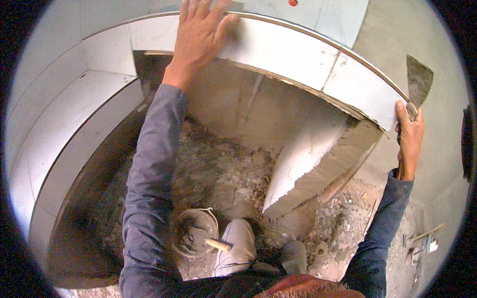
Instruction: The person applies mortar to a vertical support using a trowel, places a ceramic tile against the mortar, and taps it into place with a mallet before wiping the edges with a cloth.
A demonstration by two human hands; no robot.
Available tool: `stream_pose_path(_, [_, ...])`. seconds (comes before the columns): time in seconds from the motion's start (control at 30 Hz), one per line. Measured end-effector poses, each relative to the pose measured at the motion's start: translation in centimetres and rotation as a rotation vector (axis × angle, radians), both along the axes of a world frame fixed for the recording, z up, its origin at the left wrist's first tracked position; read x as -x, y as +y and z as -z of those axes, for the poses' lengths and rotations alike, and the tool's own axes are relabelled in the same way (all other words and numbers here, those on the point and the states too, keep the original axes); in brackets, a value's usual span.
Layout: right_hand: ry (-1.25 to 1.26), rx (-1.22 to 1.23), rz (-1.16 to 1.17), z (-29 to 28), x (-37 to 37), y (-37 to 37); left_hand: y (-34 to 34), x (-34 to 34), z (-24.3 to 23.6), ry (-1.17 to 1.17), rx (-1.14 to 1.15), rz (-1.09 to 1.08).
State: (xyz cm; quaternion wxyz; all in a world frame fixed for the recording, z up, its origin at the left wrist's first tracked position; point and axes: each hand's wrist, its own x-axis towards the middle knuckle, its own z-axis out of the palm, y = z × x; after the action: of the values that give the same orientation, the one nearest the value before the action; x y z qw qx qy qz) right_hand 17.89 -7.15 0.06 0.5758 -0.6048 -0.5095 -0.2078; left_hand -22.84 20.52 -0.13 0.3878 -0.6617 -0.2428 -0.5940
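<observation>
Grey wall at right, rubble-strewn floor, white ledge along the left

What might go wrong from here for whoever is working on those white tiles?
The right hand grips a trowel right at the end of the white tiles, so its blade might scrape their edge.

The bucket, with a wooden handle jutting out, sits close to the person's leg; a step could knock it.

Loose rubble on the floor may make footing unsteady.
</observation>
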Motion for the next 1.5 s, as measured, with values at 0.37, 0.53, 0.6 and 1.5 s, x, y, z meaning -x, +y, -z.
stream_pose_path(0.37, [0.065,0.075,-0.025,-1.0,1.8,-0.7,0.2,-3.7,-1.3,-0.052,-0.029,0.127])
stream_pose_path(0.53, [0.073,0.041,-0.043,-1.3,1.6,-0.7,0.0,-4.8,-1.1,0.063,-0.076,0.061])
stream_pose_path(0.6, [0.099,0.130,0.000,-1.5,0.5,-0.8,-3.5,-7.9,-0.6,0.131,-0.133,0.150])
stream_pose_path(1.5, [-0.048,0.010,-0.232,-0.9,-1.0,-1.9,-10.5,-15.1,0.4,0.193,0.083,0.226])
